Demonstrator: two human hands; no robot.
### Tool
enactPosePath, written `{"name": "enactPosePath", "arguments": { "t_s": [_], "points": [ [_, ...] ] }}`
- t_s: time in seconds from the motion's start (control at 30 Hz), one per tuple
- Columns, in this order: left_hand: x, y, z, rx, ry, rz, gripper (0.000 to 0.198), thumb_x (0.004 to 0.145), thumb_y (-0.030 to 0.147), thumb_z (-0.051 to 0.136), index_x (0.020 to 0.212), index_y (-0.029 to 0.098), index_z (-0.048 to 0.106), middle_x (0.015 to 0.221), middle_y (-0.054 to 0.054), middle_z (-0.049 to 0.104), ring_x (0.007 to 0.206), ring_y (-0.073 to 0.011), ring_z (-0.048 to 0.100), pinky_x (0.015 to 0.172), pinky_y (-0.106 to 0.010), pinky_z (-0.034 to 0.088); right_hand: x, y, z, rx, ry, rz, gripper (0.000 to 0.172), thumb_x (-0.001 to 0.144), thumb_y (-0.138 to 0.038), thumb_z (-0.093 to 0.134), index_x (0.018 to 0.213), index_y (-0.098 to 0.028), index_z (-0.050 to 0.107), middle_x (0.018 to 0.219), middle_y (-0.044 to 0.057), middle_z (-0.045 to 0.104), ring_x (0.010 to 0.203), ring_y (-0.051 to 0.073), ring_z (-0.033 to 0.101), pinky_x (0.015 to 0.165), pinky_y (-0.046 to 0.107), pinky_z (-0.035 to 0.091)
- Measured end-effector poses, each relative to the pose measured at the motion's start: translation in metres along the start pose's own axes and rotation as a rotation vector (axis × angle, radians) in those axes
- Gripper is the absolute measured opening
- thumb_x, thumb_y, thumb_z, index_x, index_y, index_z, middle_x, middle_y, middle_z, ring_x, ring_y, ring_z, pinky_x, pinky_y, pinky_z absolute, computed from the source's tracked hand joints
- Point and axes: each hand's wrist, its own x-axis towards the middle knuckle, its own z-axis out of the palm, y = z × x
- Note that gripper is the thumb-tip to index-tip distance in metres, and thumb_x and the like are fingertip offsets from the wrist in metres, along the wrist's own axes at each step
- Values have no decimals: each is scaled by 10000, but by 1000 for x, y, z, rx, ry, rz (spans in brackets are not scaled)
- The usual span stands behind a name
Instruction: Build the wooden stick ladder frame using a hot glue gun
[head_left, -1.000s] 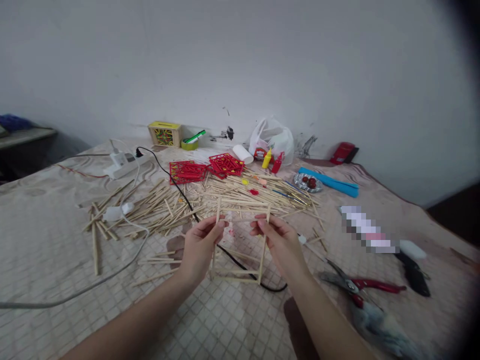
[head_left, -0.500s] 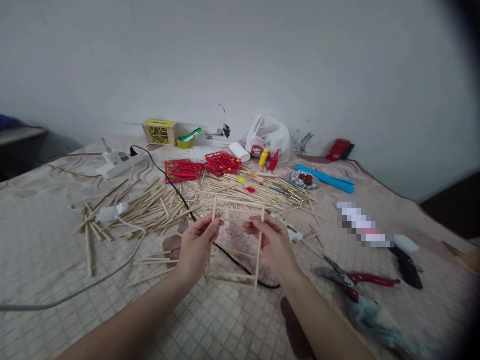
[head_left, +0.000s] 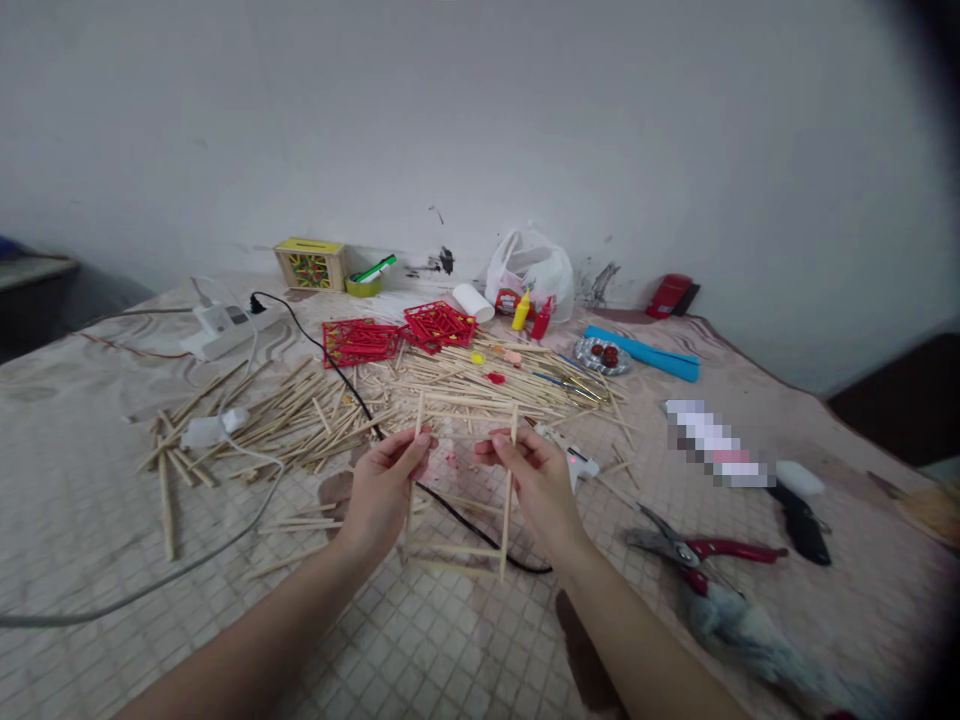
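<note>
Between my two hands I hold a box-like frame of thin wooden sticks (head_left: 507, 520) above the table. My left hand (head_left: 390, 480) pinches its left upright, with thumb and fingertips closed on the stick. On the opposite side, my right hand (head_left: 534, 480) grips the right upright near its upper part. Crossbars join the uprights at the top and the bottom. Fingers hide parts of both uprights. Just beyond my right hand lies a white glue gun (head_left: 581, 466) with a small red light, partly covered by that hand.
Loose wooden sticks (head_left: 289, 420) spread behind my hands, with red-painted stick panels (head_left: 360, 342) farther back. At the right lie red-handled pliers (head_left: 735, 550) and a black-handled tool (head_left: 802, 525). A black cable (head_left: 465, 522) passes beneath the frame. A power strip (head_left: 232, 330) sits at left.
The whole scene has shifted slightly left in view. Both hands keep hold of the stick frame, in nearly the same pose.
</note>
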Motion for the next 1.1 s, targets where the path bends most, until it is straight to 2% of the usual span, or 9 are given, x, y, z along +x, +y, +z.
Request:
{"name": "enactPosePath", "arguments": {
  "t_s": [0.27,0.4,0.7,0.8,0.93,1.1],
  "points": [
    [0,-4,-2,-47,-10,37,195,526,246,778,669,149,688,632,4,632,531,-39,469,499,-151,342,-2,5,2,121,-10,61,71,661,-253,680,659,-196,639,620,1,665,591,171,643,708,341,492],
    [1,-3,-2,-41,0,92,177,572,253,754,709,160,691,667,18,620,574,-38,480,520,-141,349,-6,12,4,42,-49,108,85,677,-258,673,722,-189,653,633,1,662,576,152,625,670,312,483],
    [-4,0,-2,57,-57,116,150,609,244,727,716,149,680,623,13,606,521,-40,449,486,-158,333,4,2,-9,-138,32,-42,93,692,-277,644,713,-187,651,571,-28,542,502,95,461,480,229,356],
    [-4,0,-2,37,-55,115,163,600,236,733,727,164,662,579,47,563,502,-34,439,487,-152,342,4,3,-10,-203,22,-71,115,717,-295,619,736,-184,644,563,-36,506,498,90,427,465,223,318],
    [-5,-2,-2,72,-62,102,232,593,223,741,811,177,676,678,29,608,572,-44,480,529,-151,369,4,5,-10,-232,35,-89,120,717,-295,613,726,-177,634,556,-39,488,500,86,404,476,221,305],
    [-5,-4,-4,75,-72,108,208,583,233,746,775,180,689,685,24,613,578,-46,473,525,-152,366,5,4,-11,-220,47,-97,117,703,-297,619,718,-183,637,548,-39,487,493,87,392,472,221,297]
  ]
}}
